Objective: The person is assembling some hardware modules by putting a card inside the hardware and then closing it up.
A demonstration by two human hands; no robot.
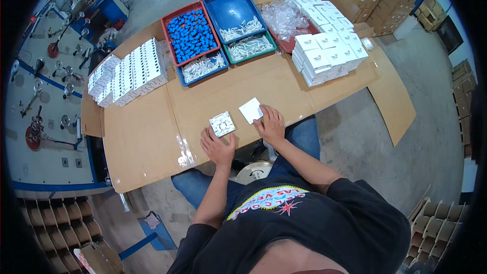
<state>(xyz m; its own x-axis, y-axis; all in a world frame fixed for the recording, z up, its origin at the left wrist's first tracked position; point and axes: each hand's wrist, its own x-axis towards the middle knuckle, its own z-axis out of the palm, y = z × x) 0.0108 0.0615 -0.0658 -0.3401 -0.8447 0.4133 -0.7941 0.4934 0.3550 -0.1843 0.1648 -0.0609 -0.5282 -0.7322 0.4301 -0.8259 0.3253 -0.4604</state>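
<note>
Near the front edge of the cardboard-covered table, my left hand (218, 149) grips the near side of a white square box (222, 124). Its fingers lie at the left edge and the thumb at the near right corner. The box's upper face shows inner ridges and small dark details, too small to make out. To the right, my right hand (272, 126) holds a plain white square cover (250, 110) by its right side, thumb at the near corner. The cover is apart from the box.
At the back stand a red tray of blue parts (193, 30), a blue tray (231, 10) and trays of small white pieces (248, 46). White boxes (139, 71) stack at left. More white packs (329, 56) and clear plastic bags (286, 20) are at right.
</note>
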